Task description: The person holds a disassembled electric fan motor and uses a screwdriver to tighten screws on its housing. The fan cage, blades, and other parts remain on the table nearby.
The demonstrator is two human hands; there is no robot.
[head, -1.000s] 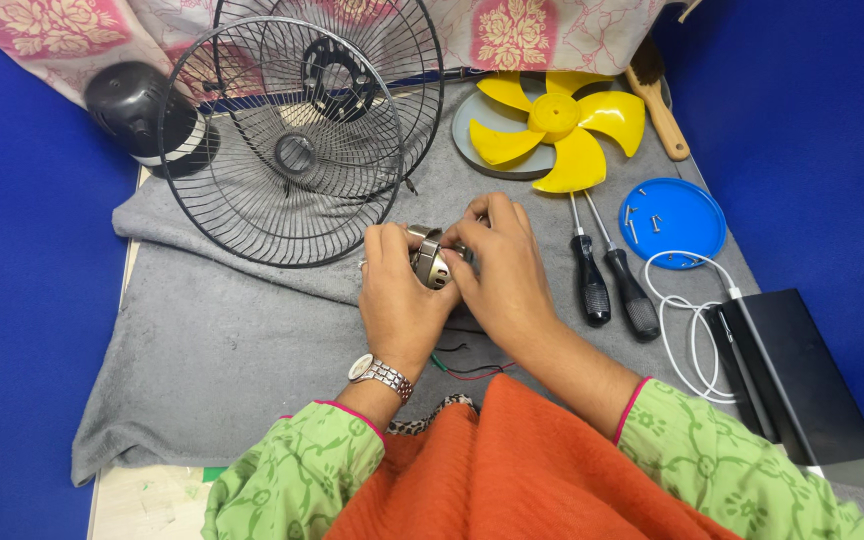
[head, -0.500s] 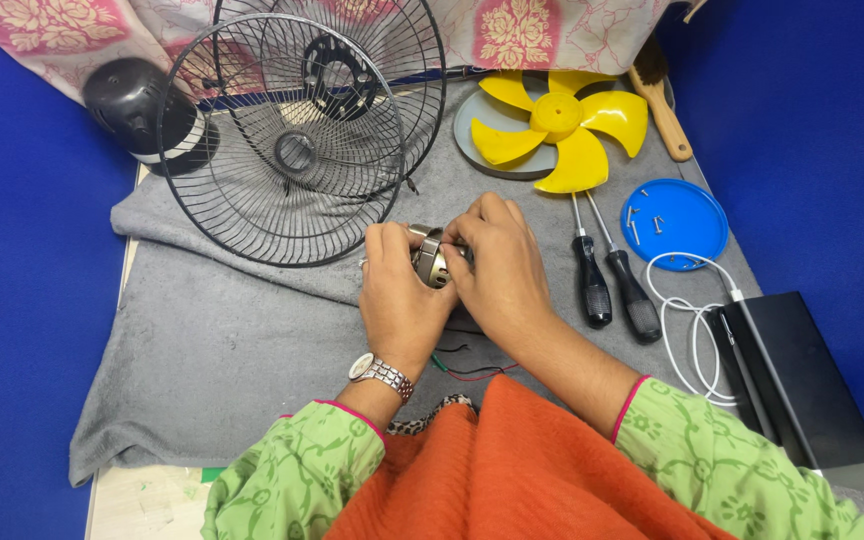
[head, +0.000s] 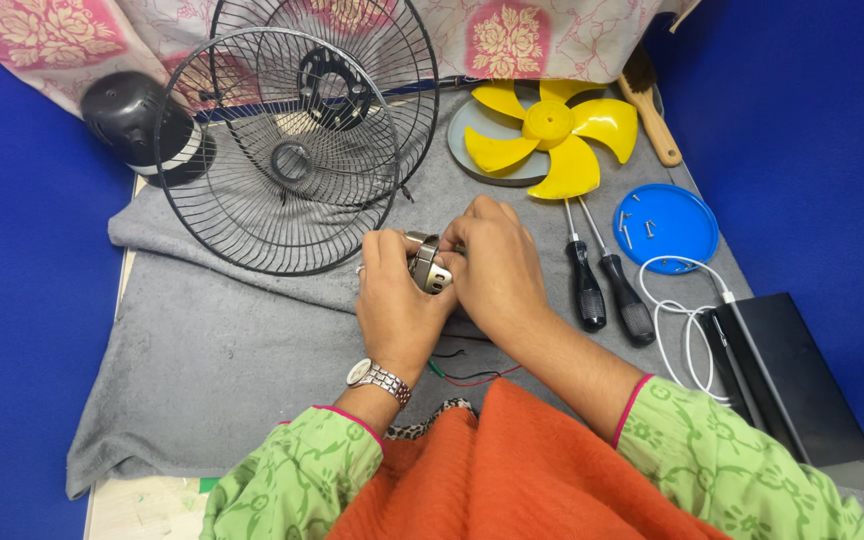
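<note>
— Motor (head: 429, 265): a small metal one, pinched between left hand (head: 399, 300) and right hand (head: 497, 265), both grips pressed shut on it, just below the wire guards (head: 282, 165).

— How far along?

— Well into stripping, I'd judge: yellow blade (head: 552, 130) off, screws in the blue lid (head: 667, 228) (screwdrivers (head: 602, 285) idle). Fingers hide the motor's shaft and its wire ends.

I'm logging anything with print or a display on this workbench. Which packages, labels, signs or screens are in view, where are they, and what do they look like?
No labels, signs or lit screens show.
Black box: flat, rectangular, plain black, at the right edge of the table, beside the coiled white cable; whether it is a package or a device cannot be told.
</note>
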